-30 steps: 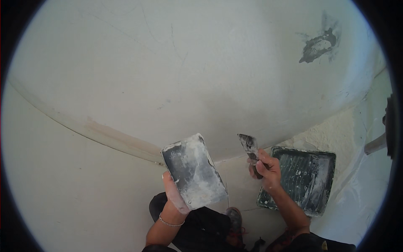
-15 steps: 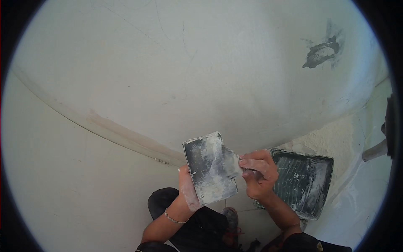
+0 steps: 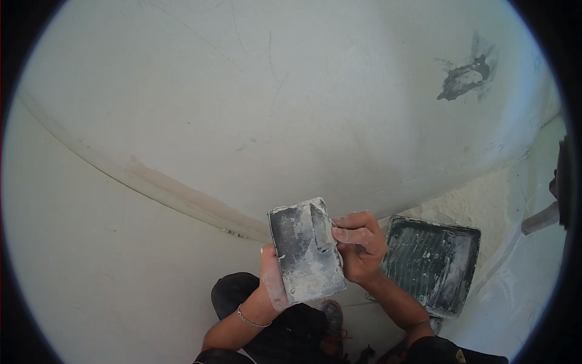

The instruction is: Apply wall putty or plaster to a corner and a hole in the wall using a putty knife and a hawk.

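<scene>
My left hand [image 3: 274, 280] grips a dark rectangular putty board [image 3: 297, 267] by its left edge, with the fingers hidden beneath it. Whitish, chalky smears cover much of the board's face. Between the thumb and fingers of my right hand [image 3: 361, 246] is a small flat scraper [image 3: 321, 227], whose blade rests on the board's upper right part. White residue coats the fingers of both hands.
A dark ribbed paint tray [image 3: 430, 267] streaked with white lies to the right, beside pale powder [image 3: 485, 200] on the floor. The pale wall [image 3: 273, 109] ahead bears a grey patch [image 3: 464, 77] at upper right. A shoe [image 3: 331, 315] shows below my hands.
My right hand has moved left with the scraper, from the board's right edge onto its upper right face. My left hand still holds the board, which has shifted slightly.
</scene>
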Tool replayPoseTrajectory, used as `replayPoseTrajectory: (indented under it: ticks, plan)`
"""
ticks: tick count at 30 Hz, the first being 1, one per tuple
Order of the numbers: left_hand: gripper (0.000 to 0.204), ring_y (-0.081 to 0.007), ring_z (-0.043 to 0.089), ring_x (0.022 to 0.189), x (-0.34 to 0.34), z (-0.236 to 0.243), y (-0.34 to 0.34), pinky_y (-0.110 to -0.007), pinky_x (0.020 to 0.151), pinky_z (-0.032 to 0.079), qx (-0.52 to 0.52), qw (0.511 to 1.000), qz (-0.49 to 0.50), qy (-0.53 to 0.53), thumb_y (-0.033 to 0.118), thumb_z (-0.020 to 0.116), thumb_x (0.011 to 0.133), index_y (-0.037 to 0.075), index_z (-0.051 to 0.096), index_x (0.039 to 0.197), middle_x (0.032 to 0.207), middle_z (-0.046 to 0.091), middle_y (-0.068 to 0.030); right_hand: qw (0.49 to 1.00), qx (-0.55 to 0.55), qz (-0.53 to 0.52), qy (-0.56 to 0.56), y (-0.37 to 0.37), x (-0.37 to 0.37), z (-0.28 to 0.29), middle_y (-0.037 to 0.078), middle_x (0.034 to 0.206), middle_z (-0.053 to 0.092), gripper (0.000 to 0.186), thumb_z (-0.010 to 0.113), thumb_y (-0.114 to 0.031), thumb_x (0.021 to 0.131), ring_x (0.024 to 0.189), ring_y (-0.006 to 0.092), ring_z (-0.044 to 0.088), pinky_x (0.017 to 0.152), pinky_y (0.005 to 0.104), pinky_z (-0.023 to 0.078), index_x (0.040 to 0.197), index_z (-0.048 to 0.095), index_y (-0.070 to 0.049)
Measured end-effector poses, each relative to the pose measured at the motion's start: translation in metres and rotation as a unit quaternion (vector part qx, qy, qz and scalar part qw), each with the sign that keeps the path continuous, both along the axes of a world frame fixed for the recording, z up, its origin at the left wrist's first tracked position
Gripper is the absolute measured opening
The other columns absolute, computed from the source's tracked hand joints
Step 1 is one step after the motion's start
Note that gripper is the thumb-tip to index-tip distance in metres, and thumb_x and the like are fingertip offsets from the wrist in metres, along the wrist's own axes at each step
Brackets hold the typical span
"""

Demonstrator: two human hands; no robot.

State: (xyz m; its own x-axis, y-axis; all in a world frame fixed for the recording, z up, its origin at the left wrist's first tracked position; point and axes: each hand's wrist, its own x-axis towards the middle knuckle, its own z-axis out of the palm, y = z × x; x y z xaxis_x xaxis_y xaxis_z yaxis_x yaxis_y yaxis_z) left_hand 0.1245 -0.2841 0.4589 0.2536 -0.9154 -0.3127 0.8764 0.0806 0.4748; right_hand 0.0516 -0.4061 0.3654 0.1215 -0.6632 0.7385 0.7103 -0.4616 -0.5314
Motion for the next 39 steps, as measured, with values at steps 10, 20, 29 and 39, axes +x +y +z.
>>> replayPoseTrajectory:
  ticks: [10, 20, 29, 39]
  plan:
    - [0.059, -0.0337, 0.064, 0.103, 0.002, 0.001, 0.015, -0.048, 0.089, 0.053, -0.004, 1.0, 0.012, -0.009, 0.038, 0.029, 0.089, 0.0, 0.051, 0.129, 0.119, 0.061, -0.0183, 0.997, 0.058, -0.025, 0.033, 0.008, 0.015, -0.049, 0.013, 0.093, 0.061, 0.027, 0.067, 0.013, 0.074, 0.074, 0.017, 0.059, 0.059, 0.0237, 0.047, 0.093, 0.072, -0.006]
    - [0.069, -0.0315, 0.059, 0.108, 0.018, -0.008, 0.017, -0.048, 0.089, 0.054, -0.028, 0.997, 0.025, -0.068, 0.056, 0.042, 0.09, 0.005, 0.043, 0.136, 0.123, 0.055, -0.0178, 0.913, 0.282, 0.291, -0.045, -0.003, -0.038, -0.016, 0.003, 0.085, 0.048, 0.032, 0.061, -0.019, 0.094, 0.059, 0.0088, 0.047, 0.047, 0.0222, 0.035, 0.117, 0.046, -0.002]
    - [0.067, -0.0281, 0.057, 0.108, 0.01, -0.004, 0.009, -0.044, 0.085, 0.056, -0.017, 0.997, -0.01, -0.081, 0.054, 0.045, 0.089, 0.004, 0.046, 0.133, 0.121, 0.053, -0.0163, 0.819, 0.303, 0.476, -0.107, -0.013, -0.044, 0.008, 0.005, 0.1, 0.037, 0.038, 0.061, -0.02, 0.093, 0.047, 0.0083, 0.035, 0.036, 0.02, 0.026, 0.117, 0.037, -0.003]
    - [0.053, -0.032, 0.067, 0.095, -0.004, 0.009, 0.004, -0.047, 0.085, 0.054, 0.065, 0.997, 0.015, -0.031, 0.035, 0.032, 0.088, 0.001, 0.056, 0.121, 0.109, 0.065, -0.0167, 0.881, 0.305, 0.349, -0.095, -0.004, -0.038, -0.012, 0.009, 0.096, 0.058, 0.029, 0.069, -0.022, 0.088, 0.059, 0.0142, 0.052, 0.045, 0.0255, 0.04, 0.103, 0.056, -0.001]
